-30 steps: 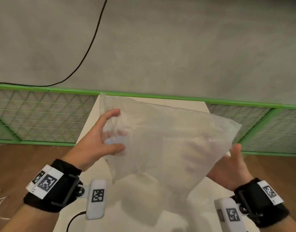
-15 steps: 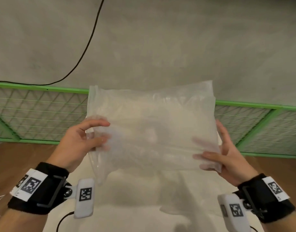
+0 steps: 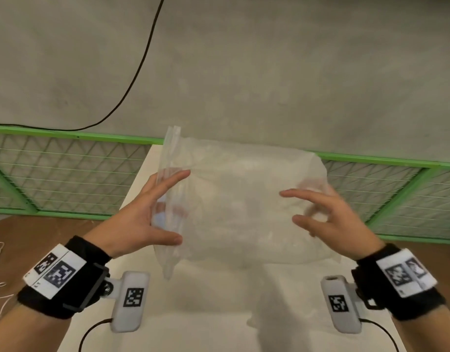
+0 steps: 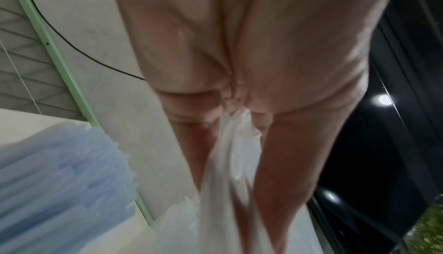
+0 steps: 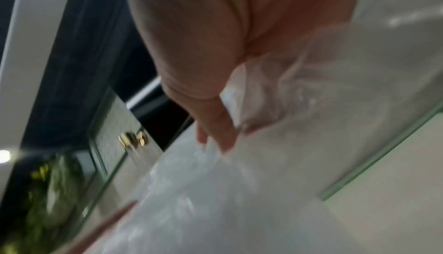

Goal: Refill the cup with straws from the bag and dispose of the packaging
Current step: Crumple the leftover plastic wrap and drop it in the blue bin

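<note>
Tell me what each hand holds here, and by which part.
Both hold the clear plastic bag above the table: left hand grips its left end, right hand its right end.

Both hands (image 3: 142, 219) (image 3: 330, 217) hold clear bag (image 3: 239, 199) above table (image 3: 218, 313).

1. The place looked like a lab or test cell rather than a home.
2. A bare concrete wall (image 3: 269, 72) carried a loose black cable (image 3: 140, 64).
3. A green mesh fence (image 3: 66, 174) ringed a plain white counter (image 3: 218, 313) on a wood floor (image 3: 20, 240).
</note>
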### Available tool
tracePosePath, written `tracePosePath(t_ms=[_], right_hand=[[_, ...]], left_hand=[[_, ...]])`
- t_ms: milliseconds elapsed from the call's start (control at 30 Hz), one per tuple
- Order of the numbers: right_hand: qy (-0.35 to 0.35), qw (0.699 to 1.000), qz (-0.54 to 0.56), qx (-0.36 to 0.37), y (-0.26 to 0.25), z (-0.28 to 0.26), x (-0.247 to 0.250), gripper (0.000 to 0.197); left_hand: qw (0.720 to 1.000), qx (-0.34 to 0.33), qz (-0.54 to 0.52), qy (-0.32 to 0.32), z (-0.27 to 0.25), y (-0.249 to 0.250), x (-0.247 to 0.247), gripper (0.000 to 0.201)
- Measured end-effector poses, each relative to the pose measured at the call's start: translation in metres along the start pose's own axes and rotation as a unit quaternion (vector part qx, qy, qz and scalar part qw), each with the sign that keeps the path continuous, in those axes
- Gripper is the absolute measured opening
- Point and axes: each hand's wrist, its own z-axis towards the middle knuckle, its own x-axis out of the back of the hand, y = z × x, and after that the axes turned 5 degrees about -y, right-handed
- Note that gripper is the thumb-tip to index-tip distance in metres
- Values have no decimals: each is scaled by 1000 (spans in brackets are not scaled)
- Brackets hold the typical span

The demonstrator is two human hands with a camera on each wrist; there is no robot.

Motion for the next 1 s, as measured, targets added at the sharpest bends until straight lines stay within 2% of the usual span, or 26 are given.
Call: tracePosePath(t_ms=[100,267,367,467,533,633,700,767,833,900,933,967,1000], right_hand=[[-4,994,-100,-35,11,7,-9,73],[78,984,-149,-51,-11,10,-27,89],[96,953,-284,-42,-19,13,-48,91],[71,922,-364,-109,-15,21,-60,89],[61,915,-374,-140,-16,25,-62,90],[68,939,-321,-100,-29,23,-65,85],[79,963,-255,-20,-44,18,-68,81],[55,981,-176,63,-63,9,-71,82],[-29,990,-64,120,-78,-1,-73,79],[-138,982,45,121,-83,-6,-67,75],[-163,975,88,124,-83,-7,-61,69],[-143,973,114,140,-82,-6,-53,61],[-82,974,134,164,-80,-2,-44,53]], left_hand=[[1000,6,13,-14,-3,-1,2,110],[998,2,58,-25,-2,3,-8,121],[998,-3,58,-31,0,7,-14,127],[996,-6,83,-19,1,10,-19,129],[993,-11,115,-5,1,12,-22,130],[989,-27,142,17,7,13,-33,132],[991,-47,126,25,12,12,-46,127],[991,-73,103,38,18,12,-59,119],[993,-90,49,56,23,11,-68,109],[992,-96,18,75,26,12,-69,101],[990,-109,26,88,25,14,-67,96],[986,-127,45,103,24,15,-65,92],[982,-142,55,114,22,14,-62,90]])
